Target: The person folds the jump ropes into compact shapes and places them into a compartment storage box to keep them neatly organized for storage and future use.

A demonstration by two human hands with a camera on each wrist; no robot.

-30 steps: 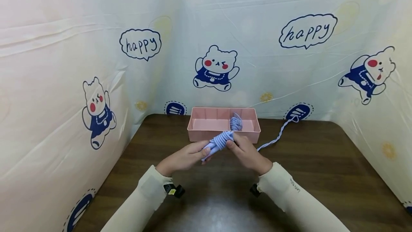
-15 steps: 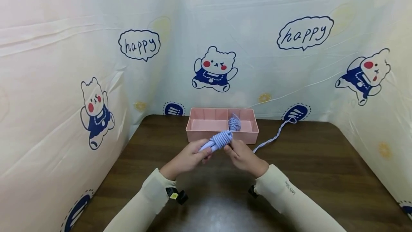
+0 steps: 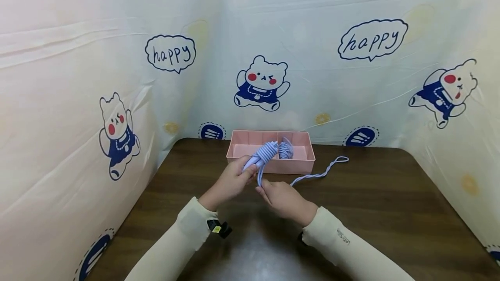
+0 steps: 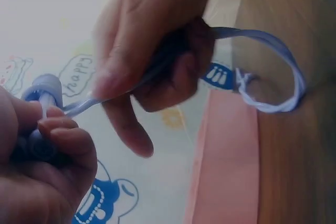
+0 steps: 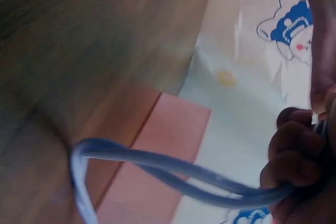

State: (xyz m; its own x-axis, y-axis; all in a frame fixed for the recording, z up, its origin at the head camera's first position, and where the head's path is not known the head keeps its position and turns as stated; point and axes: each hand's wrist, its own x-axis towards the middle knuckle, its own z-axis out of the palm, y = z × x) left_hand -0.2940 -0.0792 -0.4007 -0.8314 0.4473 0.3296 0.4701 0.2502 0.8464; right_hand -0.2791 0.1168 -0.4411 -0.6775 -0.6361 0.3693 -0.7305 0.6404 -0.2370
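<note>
My left hand (image 3: 230, 181) grips the lower end of a light-blue rope bundle (image 3: 267, 152), whose upper part is wrapped in tight turns. Just below and to the right, my right hand (image 3: 287, 200) holds the doubled strand that runs down from the wraps. Beyond this hand a twisted rope tail (image 3: 318, 174) trails to the right, ending in a small loop. In the left wrist view the strand stretches between both hands, and the tail (image 4: 294, 72) curves out behind the right hand. Curled fingers (image 5: 291, 153) hold the rope in the right wrist view.
A pink divided box (image 3: 269, 167) stands at the back of the dark wooden table (image 3: 371, 211), just behind the hands. In its right compartment lies a smaller blue rope coil (image 3: 286, 150). A printed curtain (image 3: 312, 21) encloses the table at the back and sides.
The bundle has tilted upward and risen in front of the box. My right hand has moved down and left from the wraps, drawing a strand out. The trailing tail has slid left and toward me.
</note>
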